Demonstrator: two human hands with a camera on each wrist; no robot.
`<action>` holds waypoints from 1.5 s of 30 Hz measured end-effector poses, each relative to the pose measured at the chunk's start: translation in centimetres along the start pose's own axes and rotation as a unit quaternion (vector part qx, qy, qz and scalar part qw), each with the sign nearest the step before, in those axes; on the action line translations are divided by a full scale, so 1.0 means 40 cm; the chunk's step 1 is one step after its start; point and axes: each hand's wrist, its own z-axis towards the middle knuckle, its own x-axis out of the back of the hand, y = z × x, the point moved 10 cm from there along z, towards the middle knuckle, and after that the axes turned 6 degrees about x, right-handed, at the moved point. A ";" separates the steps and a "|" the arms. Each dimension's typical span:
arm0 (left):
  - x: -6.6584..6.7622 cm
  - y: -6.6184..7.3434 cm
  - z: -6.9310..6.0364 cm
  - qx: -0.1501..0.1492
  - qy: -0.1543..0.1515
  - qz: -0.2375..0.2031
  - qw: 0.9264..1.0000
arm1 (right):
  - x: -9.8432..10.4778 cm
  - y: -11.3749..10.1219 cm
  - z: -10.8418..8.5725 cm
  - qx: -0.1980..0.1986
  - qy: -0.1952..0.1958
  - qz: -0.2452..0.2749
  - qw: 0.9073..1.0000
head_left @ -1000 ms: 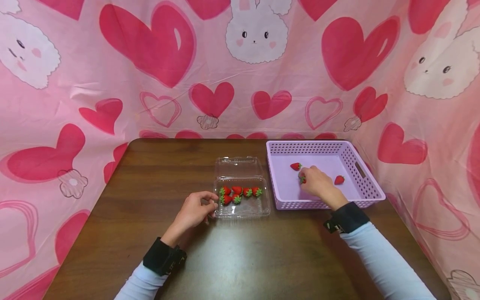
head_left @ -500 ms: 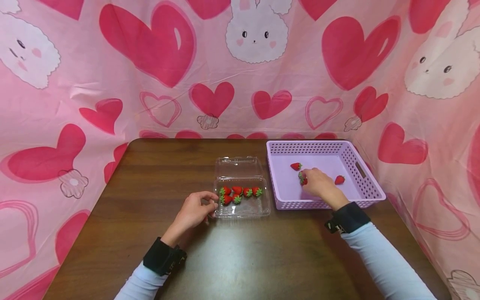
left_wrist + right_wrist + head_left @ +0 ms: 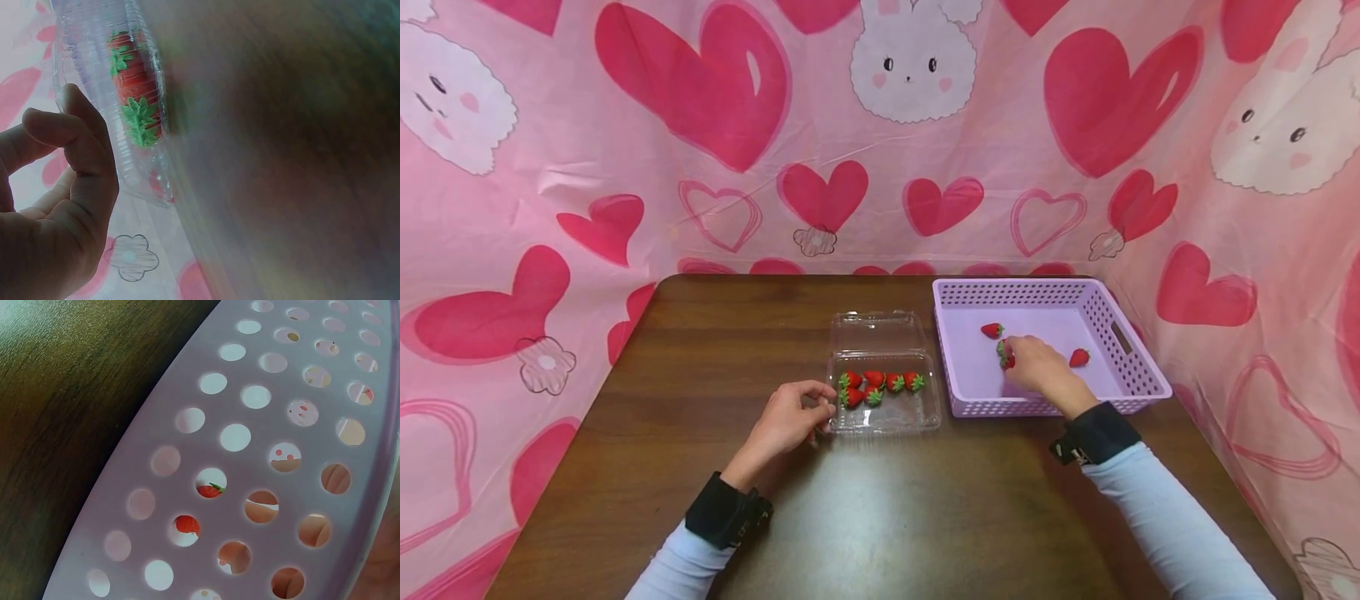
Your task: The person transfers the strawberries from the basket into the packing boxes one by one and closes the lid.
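Observation:
A clear plastic clamshell box point(image 3: 891, 417) lies with its lid folded back, holding several red strawberries point(image 3: 874, 381) with green leaves. My left hand point(image 3: 786, 417) rests at the box's left edge, its bent fingers touching the rim. The left wrist view shows those fingers beside the clear wall, strawberries behind it. Inside a purple basket point(image 3: 962, 367), my right hand point(image 3: 1037, 367) reaches down with curled fingers and pinches a strawberry point(image 3: 1006, 354), partly hidden by the fingertips. Through the basket holes in the right wrist view, parts of red fruit point(image 3: 186, 525) and fingers show.
Two more strawberries lie in the basket, one at the back left point(image 3: 992, 330) and one to the right point(image 3: 1079, 357). The basket's perforated walls stand around the right hand. A brown wooden table point(image 3: 865, 517) bears everything, with a pink heart-patterned cloth point(image 3: 820, 100) behind.
My right hand has shifted very slightly to the right over the basket, and more of the strawberry's leaves show by its fingertips. The left hand and the box stay put.

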 end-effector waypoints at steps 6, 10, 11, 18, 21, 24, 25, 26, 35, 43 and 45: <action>0.001 0.004 0.001 -0.002 -0.001 -0.002 1.000 | -0.002 0.001 0.000 -0.004 -0.005 0.005 1.000; 0.001 0.004 0.001 -0.004 -0.001 -0.001 1.000 | -0.006 0.004 0.002 -0.004 -0.006 0.000 1.000; 0.001 0.004 0.001 -0.004 -0.001 -0.002 1.000 | -0.007 0.004 0.003 -0.006 -0.008 0.001 1.000; 0.001 0.005 0.001 -0.003 -0.002 -0.002 1.000 | -0.014 0.008 0.007 -0.011 -0.013 -0.003 1.000; 0.000 0.003 0.001 -0.002 -0.002 0.000 1.000 | -0.017 0.011 0.010 -0.014 -0.014 -0.003 1.000; 0.000 0.001 0.000 0.000 -0.002 0.000 1.000 | -0.020 0.012 0.013 -0.013 -0.014 -0.003 1.000; 0.000 0.001 0.000 0.000 -0.002 0.000 1.000 | -0.021 0.012 0.013 -0.012 -0.015 -0.002 1.000; 0.000 0.001 -0.001 0.000 -0.002 -0.001 1.000 | -0.021 0.012 0.014 -0.011 -0.014 -0.002 1.000; -0.001 0.001 0.001 0.001 -0.003 -0.002 1.000 | -0.023 0.003 0.008 0.000 -0.012 -0.005 1.000; -0.001 0.004 0.002 -0.002 -0.002 -0.001 1.000 | -0.029 0.003 0.008 -0.005 -0.017 -0.002 1.000; 0.000 0.004 0.002 -0.002 -0.002 -0.001 1.000 | -0.029 0.003 0.009 -0.003 -0.015 -0.004 1.000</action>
